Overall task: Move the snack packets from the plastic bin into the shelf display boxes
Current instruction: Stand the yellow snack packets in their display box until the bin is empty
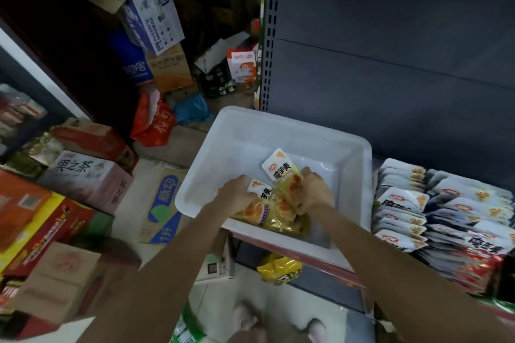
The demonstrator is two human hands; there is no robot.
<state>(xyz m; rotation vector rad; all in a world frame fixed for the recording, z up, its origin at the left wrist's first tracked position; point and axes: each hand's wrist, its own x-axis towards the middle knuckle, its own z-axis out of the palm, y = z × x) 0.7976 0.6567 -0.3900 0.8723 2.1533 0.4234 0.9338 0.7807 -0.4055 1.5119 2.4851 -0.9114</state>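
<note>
Down at the near end of the white plastic bin (pixel 245 131), toward six o'clock from its middle, both hands are gathering the last yellow snack packets (pixel 278 220). The left hand (pixel 237 193) is curled over the packets on its side, pinching the pile, and the right hand (pixel 313 192) has its fingers closed round one packet (pixel 280 168) that stands tilted up toward eleven o'clock. The bin sits on the shelf edge and juts out past it toward the person, so a hard pull or a push down on the near rim could, I judge, tip it off the shelf; the glossy packets also look slippery, and a loose bunch could slide out of either grip and fall to the floor. One yellow bag (pixel 280 269) lies on the lower level already, at six o'clock from the bin. The shelf display boxes (pixel 443 214) stand at three o'clock from the bin, packed with rows of pale packets, so room for more looks tight. Behind them rises a grey shelf back panel (pixel 390 36). From nine to twelve o'clock the room is crowded with stacked cardboard cartons (pixel 86 175) on a pale floor.
</note>
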